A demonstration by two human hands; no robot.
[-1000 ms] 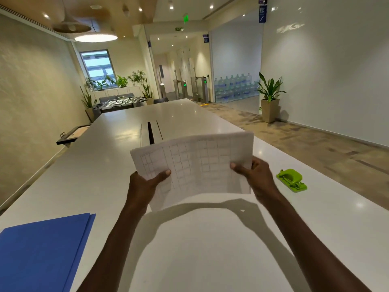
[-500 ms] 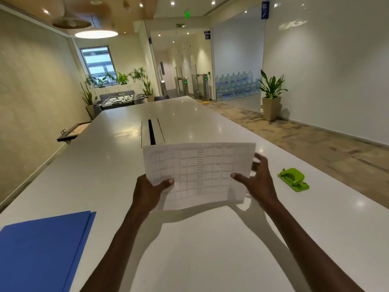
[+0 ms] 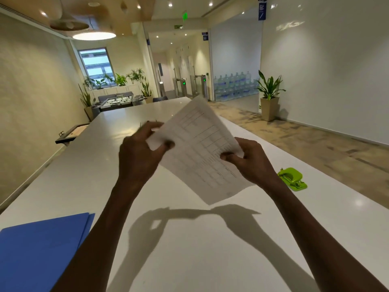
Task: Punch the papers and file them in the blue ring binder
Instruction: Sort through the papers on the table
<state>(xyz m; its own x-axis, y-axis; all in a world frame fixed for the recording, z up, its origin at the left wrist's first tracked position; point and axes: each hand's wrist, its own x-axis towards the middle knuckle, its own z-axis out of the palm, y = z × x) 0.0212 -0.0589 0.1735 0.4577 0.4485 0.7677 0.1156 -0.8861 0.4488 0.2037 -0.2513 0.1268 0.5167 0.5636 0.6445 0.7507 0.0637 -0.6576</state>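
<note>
Item one: the papers point(image 3: 202, 152), a thin white sheaf printed with a ruled table, which we hold in the air above the middle of the table point(image 3: 189, 249), turned so one corner points down toward us. Our left hand point(image 3: 140, 159) closes thumb and fingers on the sheaf's left corner, though that hand is blurred and we cannot tell its grip more finely. Our right hand point(image 3: 251, 163) pinches the right edge between thumb and curled fingers.

Item two: the hole punch point(image 3: 291, 179), lime green, lies near the table's right edge, just beyond our right wrist and untouched.

Item three: the blue ring binder point(image 3: 40, 253), closed and flat, lies at the near left corner of the table, well apart from the punch.

Status, as we judge it: no sheet is punched yet; we seem to be squaring or turning the stack first.

Risks, as we judge them: with only two corner pinches, sheets could fan or slip out of register, giving holes that do not line up on the rings. Feeding the wrong edge into the punch would set the holes on the wrong margin. A loose sheet could slide off the glossy top near the right edge.

Writing: the table print on the papers is too small to read. A green exit sign point(image 3: 184, 16) and a blue wall sign point(image 3: 262, 11) hang far off; neither is legible to us. No brand shows on punch or binder.
</note>
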